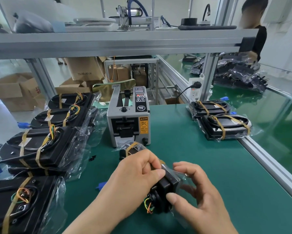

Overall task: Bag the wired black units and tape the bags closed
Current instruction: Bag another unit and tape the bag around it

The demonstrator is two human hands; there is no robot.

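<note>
Clock directions are taken from the hands.

- 9 to 10 o'clock: stack of bagged units [40,147] at the left table edge, strapped with tan tape, bag mouths loose and facing the middle.
- 9 o'clock, near: small blue connector [101,185] lying on the green table [201,146].
- 12 o'clock: grey tape dispenser [129,119], outlet facing the person, just beyond the work.
- Centre, low: wired black unit [165,186] held just above the table, partly inside a clear bag [181,174]. Coloured wires [148,206] hang out at the near end.
- Left hand [136,176]: thumb and forefinger closed together, pinching bag film on the unit's top edge.
- Right hand [197,196]: clamped on the unit, thumb on the near face, fingers curled behind through the film.
- 2 o'clock: two finished bagged units [224,124] at the right table edge.

Handling, judged:
- The unit looks rigid, a hard plastic body with moderate weight, so it can take a firm squeeze on its flat sides.
- The film is thin, slippery and floppy. It will slide over the casing, so pinch the film against the body, not the film alone.
- The wires and their root look like the weak spot. Don't lift by them; tuck them in before folding the mouth.
- Best hold is across the block's broad faces, with one hand free for the tape.
</note>
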